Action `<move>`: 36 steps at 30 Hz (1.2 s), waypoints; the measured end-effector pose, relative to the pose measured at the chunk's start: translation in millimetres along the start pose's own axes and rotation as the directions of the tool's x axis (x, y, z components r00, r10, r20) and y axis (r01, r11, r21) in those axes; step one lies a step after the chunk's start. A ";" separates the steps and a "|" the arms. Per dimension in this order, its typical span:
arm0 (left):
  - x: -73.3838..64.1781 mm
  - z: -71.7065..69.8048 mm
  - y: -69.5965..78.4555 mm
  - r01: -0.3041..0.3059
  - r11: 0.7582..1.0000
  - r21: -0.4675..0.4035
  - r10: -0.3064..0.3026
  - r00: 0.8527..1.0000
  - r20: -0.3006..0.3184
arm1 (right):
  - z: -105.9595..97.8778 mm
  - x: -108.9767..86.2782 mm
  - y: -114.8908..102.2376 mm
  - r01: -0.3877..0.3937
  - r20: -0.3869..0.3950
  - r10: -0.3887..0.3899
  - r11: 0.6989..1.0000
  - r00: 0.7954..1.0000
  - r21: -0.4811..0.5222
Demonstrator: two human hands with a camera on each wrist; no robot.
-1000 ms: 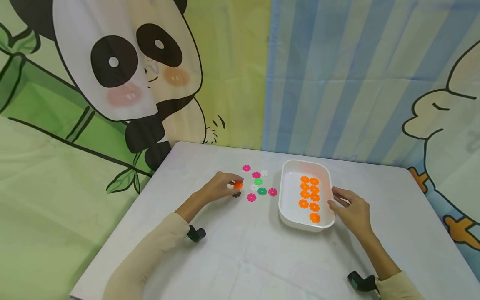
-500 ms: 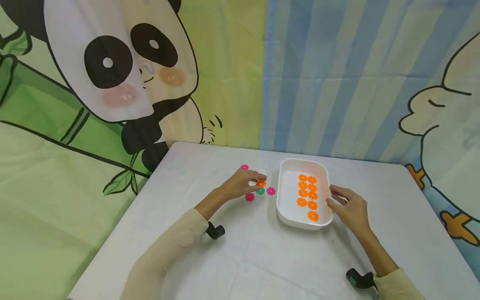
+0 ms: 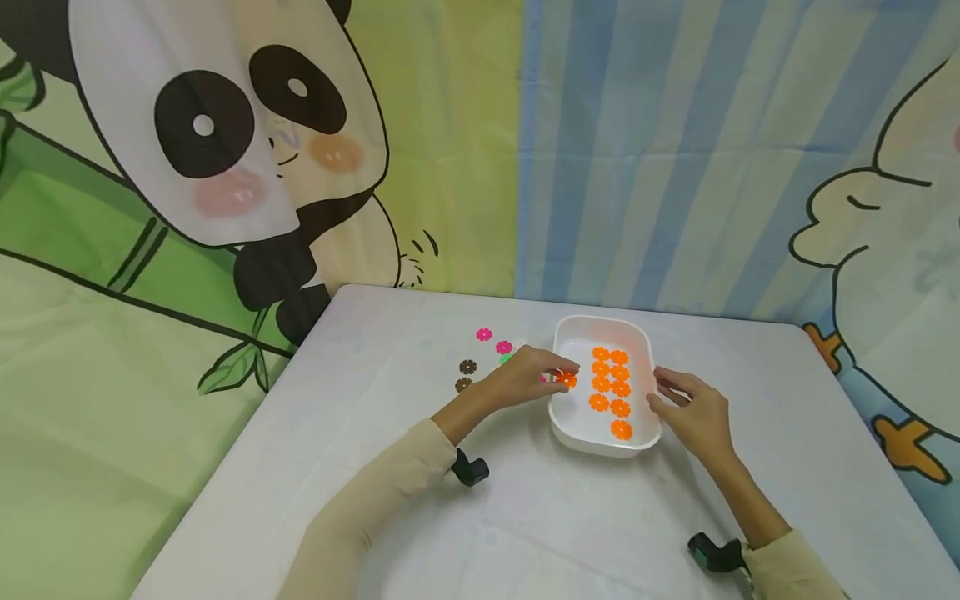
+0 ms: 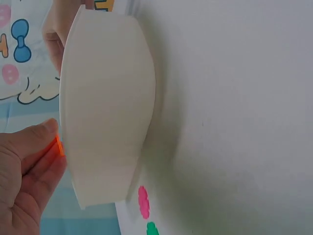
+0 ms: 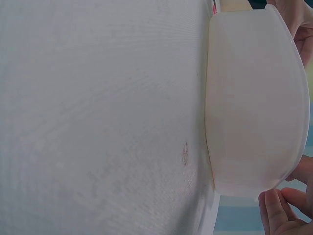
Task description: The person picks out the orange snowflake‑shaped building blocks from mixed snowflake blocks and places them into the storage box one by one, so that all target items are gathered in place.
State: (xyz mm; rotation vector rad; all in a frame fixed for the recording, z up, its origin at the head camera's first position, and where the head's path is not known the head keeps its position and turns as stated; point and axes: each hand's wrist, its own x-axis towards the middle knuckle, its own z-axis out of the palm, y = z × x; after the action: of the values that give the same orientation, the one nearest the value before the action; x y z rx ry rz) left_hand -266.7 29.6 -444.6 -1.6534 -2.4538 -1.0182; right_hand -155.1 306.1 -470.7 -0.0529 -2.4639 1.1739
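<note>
My left hand [image 3: 525,377] pinches an orange flower-shaped piece [image 3: 567,380] between thumb and fingers, over the left rim of the white plastic tray [image 3: 600,443]. In the left wrist view the orange piece [image 4: 59,145] shows edge-on, close to the rim. Several like it, such as one orange flower piece [image 3: 621,430], lie inside the tray, mostly in two columns. My right hand [image 3: 697,412] holds the tray's right rim with thumb and fingers. The right wrist view has the fingertips [image 5: 274,205] right at that rim.
Left of the tray lie loose flower pieces: pink ones [image 3: 483,334], a brown one [image 3: 468,367] and a light green one [image 3: 506,359] partly behind my left hand. Others are hidden by that hand. A printed curtain [image 3: 600,167] hangs behind the white table [image 3: 450,517].
My left hand has carried the orange piece rightward from beside the loose pieces to the tray's left rim, uncovering two brown pieces. My right hand keeps its hold on the tray.
</note>
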 end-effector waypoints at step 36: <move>51.6 56.7 27.9 0.017 0.977 0.212 -0.124 0.856 0.503 | -1.4 2.0 4.9 0.021 0.008 -0.021 0.999 1.000 0.025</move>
State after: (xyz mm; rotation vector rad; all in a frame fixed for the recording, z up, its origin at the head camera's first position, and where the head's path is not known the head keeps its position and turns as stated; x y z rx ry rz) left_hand -247.2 107.9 -457.0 -1.9786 -2.8277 -0.3256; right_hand -157.1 310.7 -472.9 -0.0152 -2.4512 1.1977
